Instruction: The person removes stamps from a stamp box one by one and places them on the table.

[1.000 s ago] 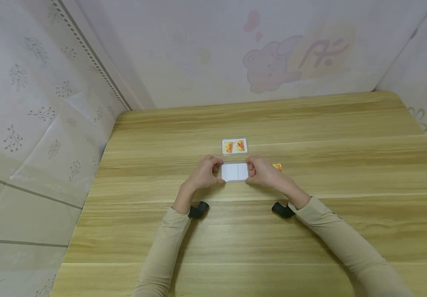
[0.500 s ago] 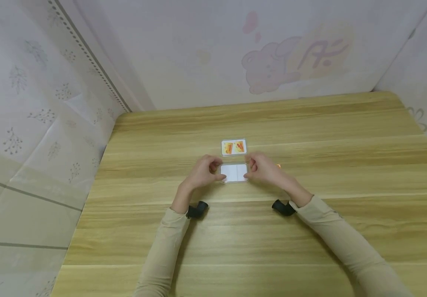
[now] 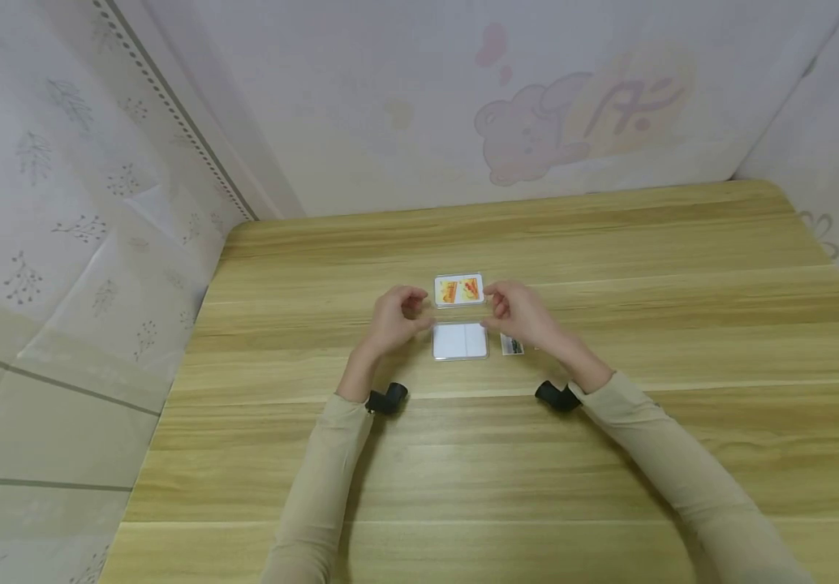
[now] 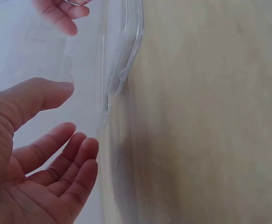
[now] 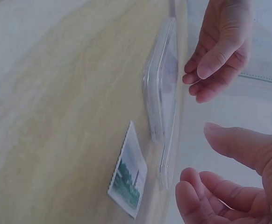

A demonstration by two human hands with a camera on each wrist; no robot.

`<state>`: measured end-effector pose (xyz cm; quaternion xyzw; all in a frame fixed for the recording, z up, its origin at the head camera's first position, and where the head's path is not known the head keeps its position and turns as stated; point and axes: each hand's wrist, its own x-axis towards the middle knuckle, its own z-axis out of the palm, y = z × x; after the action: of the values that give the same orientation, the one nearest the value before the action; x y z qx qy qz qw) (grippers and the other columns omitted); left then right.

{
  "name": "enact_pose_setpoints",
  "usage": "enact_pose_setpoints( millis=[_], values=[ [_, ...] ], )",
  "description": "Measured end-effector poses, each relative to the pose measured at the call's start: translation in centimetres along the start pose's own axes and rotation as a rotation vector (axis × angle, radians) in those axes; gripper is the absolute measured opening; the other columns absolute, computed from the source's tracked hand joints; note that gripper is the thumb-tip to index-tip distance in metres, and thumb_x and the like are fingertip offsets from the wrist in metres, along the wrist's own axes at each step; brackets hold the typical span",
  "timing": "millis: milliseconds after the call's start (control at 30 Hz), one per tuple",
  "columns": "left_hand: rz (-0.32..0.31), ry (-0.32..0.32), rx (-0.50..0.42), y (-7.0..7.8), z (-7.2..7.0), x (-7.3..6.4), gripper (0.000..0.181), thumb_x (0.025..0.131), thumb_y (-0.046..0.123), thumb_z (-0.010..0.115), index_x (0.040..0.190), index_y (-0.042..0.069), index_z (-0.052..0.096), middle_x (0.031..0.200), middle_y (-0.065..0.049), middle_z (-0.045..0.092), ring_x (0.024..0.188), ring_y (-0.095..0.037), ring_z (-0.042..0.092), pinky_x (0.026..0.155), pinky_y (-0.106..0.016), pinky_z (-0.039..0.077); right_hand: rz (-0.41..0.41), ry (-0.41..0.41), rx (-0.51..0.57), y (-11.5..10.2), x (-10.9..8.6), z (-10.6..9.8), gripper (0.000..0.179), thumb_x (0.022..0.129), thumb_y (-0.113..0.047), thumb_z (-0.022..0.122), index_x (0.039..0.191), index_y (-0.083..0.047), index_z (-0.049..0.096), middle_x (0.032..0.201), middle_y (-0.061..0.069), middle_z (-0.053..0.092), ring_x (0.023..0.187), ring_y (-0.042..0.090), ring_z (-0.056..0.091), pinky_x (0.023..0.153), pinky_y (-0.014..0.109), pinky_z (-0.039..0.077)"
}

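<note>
Head view: left hand (image 3: 394, 318) and right hand (image 3: 525, 315) hover relaxed, empty, either side of printed case (image 3: 459, 289), near white case (image 3: 460, 341).

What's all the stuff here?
Table: 1, brown wood, across the middle
Far case: 1, clear, on table
Pictures: 2, orange, in far case
Near case: 1, clear over white, before far case
Stamp: 1 plainly seen, green and white, right of near case
Bear print: 1, pinkish, behind table
Leafy cloth: 1, whitish, left
Elbow-shaped pieces: 2, black, nearer than cases
Left hand: 1, by cases' left
Right hand: 1, by cases' right
Sleeves: 2, beige, near bottom
</note>
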<state>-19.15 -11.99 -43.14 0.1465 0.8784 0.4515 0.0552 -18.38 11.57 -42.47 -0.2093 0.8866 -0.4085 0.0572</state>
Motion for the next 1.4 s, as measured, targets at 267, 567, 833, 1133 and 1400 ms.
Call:
enact_pose_setpoints(
  millis=[267,567,833,1133,1400],
  values=[
    [0.019,0.030,0.028,-0.1,0.1,1.2,0.051,0.076,0.001,0.073,0.120,-0.012,0.052,0.117,-0.025,0.053,0.107,-0.034,0.051,0.093,-0.039,0.043,-0.034,0.023,0.011,0.5,1.1,-0.2,0.047,0.078,-0.002,0.072,0.117,0.016,0.053,0.087,0.018,0.056,0.081,0.027,0.053,0.074,0.036,0.048],
    [0.004,-0.011,0.072,0.2,0.2,2.3,0.069,0.074,0.007,0.077,0.132,-0.008,0.042,0.130,-0.022,0.046,0.117,-0.033,0.042,0.095,-0.042,0.040,-0.010,0.001,-0.024,0.5,2.5,-0.4,0.055,0.078,-0.006,0.072,0.124,0.013,0.049,0.112,0.027,0.054,0.100,0.036,0.052,0.086,0.044,0.046],
    [-0.019,-0.045,0.104,0.3,0.5,3.4,0.076,0.072,0.008,0.079,0.136,-0.005,0.039,0.136,-0.020,0.043,0.120,-0.033,0.042,0.099,-0.041,0.038,-0.007,-0.031,-0.084,0.7,3.5,-0.4,0.061,0.077,-0.010,0.075,0.127,0.009,0.048,0.120,0.025,0.051,0.107,0.036,0.050,0.088,0.045,0.044],
    [-0.023,-0.099,0.151,0.2,0.7,4.2,0.079,0.073,0.011,0.079,0.137,-0.005,0.037,0.138,-0.019,0.041,0.126,-0.033,0.037,0.105,-0.041,0.031,0.001,-0.071,-0.105,0.7,4.4,-0.2,0.066,0.076,-0.012,0.077,0.130,0.008,0.045,0.125,0.024,0.048,0.109,0.034,0.047,0.090,0.043,0.044],
    [-0.038,-0.118,0.158,-0.1,0.8,4.7,0.078,0.072,0.011,0.079,0.137,-0.005,0.037,0.138,-0.019,0.042,0.130,-0.033,0.032,0.109,-0.041,0.024,-0.013,-0.099,-0.129,0.8,4.7,-0.2,0.067,0.075,-0.010,0.076,0.131,0.009,0.043,0.131,0.024,0.045,0.116,0.035,0.044,0.099,0.046,0.037]
  ],
)
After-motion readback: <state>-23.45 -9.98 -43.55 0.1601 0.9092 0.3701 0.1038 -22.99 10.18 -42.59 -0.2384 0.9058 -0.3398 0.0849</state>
